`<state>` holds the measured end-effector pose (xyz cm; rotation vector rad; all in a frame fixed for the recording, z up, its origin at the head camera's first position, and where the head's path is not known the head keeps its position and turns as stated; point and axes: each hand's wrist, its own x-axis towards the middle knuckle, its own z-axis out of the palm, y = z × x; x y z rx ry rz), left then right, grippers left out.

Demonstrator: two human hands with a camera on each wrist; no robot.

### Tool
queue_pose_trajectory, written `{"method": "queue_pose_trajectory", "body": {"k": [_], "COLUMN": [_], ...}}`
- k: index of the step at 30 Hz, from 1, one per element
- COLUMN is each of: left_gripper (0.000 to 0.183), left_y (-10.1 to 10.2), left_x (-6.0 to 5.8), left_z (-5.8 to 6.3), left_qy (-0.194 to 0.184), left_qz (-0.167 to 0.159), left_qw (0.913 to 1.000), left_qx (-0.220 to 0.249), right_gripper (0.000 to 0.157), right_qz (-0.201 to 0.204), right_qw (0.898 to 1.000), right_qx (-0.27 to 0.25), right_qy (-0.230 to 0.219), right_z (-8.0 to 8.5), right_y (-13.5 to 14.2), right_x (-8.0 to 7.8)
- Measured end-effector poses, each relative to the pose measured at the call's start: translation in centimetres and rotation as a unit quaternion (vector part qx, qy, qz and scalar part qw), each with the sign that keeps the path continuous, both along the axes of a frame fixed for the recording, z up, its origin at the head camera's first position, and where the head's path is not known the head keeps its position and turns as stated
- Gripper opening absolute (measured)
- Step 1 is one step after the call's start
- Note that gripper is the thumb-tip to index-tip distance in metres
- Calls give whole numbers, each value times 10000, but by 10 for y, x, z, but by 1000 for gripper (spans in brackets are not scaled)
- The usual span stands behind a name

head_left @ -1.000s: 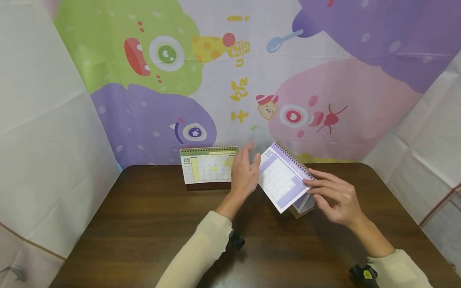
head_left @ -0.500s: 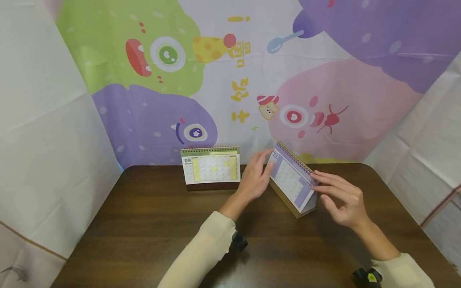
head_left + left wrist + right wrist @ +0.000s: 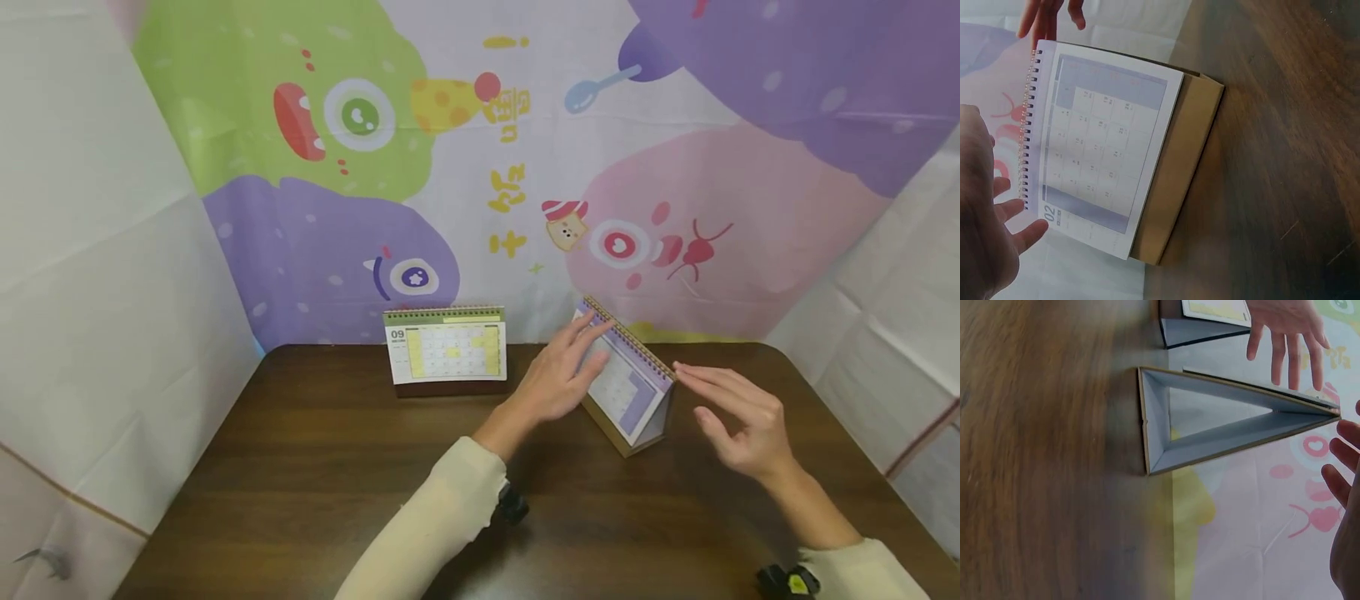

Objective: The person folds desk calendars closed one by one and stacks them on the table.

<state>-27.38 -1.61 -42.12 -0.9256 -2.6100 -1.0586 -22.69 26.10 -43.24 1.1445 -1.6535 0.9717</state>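
Note:
A purple spiral desk calendar (image 3: 617, 392) showing page 02 stands angled on the wooden table, its page lying against the front. My left hand (image 3: 558, 375), fingers extended, is at its upper left, fingertips by the spiral binding; whether they touch is hard to tell. At the top right corner, my right hand (image 3: 742, 425) has straight fingers with the tips right beside the binding and the thumb apart. In the right wrist view, the calendar's hollow triangular stand (image 3: 1235, 419) appears from the side. The left wrist view gives its page (image 3: 1100, 144) and brown base (image 3: 1179, 169).
A green and yellow desk calendar (image 3: 450, 350) showing 09 stands to the left of the purple one. Behind both hangs a cartoon-printed cloth (image 3: 510, 167) at the back edge of the table (image 3: 315, 483). White cloth walls (image 3: 112, 250) flank the table.
The purple calendar's lifted page has come down flat against its front. My left hand has moved right, from before the green calendar to the purple one. My right hand has drawn slightly right.

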Motion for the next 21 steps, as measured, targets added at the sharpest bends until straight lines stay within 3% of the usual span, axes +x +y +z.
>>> {"method": "queue_pose_trajectory", "body": {"k": [16,21], "left_gripper": [57,57], "left_y": [10,14], "left_x": [-17,-22], "left_z": [-5,-8], "left_qy": [-205,-149], "left_qz": [87,68], "left_qw": [9997,9998], "left_qx": [-109,-89], "right_gripper": [30,35], "right_qz": [-46,-225], "right_qw": [9996,9989], "right_qx": [172,299], "right_qy": [-196,-287], "right_z": [-11,-17], "right_y": [19,26], "right_x": [-3,-8]}}
